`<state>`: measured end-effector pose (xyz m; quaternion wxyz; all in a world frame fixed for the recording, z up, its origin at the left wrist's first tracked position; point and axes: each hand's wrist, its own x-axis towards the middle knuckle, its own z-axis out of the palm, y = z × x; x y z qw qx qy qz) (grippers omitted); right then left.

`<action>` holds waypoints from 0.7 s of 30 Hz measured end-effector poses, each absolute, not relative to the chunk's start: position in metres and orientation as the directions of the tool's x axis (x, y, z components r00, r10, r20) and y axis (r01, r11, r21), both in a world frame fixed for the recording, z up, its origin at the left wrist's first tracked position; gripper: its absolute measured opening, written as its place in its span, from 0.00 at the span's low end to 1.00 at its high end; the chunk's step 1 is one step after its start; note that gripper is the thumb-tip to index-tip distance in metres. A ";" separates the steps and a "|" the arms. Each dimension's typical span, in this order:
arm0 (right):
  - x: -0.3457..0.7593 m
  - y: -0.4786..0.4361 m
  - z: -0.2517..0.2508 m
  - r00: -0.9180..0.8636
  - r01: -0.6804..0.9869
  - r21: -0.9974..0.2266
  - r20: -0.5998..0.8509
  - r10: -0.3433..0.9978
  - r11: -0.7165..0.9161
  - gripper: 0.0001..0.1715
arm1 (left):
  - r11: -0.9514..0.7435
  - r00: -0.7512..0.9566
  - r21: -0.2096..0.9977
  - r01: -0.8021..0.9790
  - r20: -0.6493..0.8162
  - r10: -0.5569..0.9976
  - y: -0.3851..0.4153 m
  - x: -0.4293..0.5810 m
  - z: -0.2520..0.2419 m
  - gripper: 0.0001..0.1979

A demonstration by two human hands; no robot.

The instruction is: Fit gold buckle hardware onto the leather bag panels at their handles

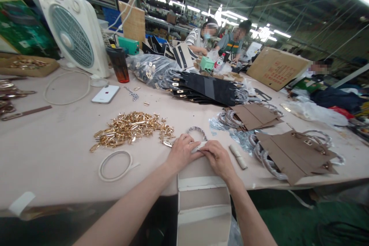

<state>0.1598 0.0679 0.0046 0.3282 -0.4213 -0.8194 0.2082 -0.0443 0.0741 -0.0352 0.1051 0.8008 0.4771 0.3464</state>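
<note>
A beige bag panel (203, 196) with pale tape strips across it lies under both hands and hangs over the table's front edge. My left hand (182, 153) grips the panel's far end, thumb and fingers pressed together on it. Close beside it, my right hand (218, 158) pinches the same end; the fingertips partly hide what lies between them. Just beyond, a plastic-wrapped handle loop (198, 128) rises from that end. To the left of my left hand is a small metal clasp (167, 143). Right of my right hand lies a short, pale rolled piece (238, 157).
A heap of gold metal fittings (131, 128) and a tape roll (115, 166) lie left. Brown bag pieces (296, 153) with wrapped handles are at right. Behind stand a fan (70, 32), a dark cup (118, 65), a phone (105, 94) and stacked black straps (207, 86). Co-workers sit across.
</note>
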 end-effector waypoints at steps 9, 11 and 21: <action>0.153 0.070 0.003 -0.364 0.644 -0.587 0.329 0.871 0.491 0.08 | -0.518 0.291 0.526 0.674 0.455 0.841 0.073 -0.044 -0.033 0.19; 0.150 0.070 0.004 -0.346 0.661 -0.587 0.316 0.884 0.468 0.08 | -0.522 0.291 0.529 0.670 0.459 0.839 0.072 -0.044 -0.033 0.19; 0.145 0.076 0.004 -0.267 0.692 -0.620 0.256 0.929 0.370 0.08 | -0.520 0.282 0.529 0.671 0.467 0.838 0.071 -0.044 -0.032 0.18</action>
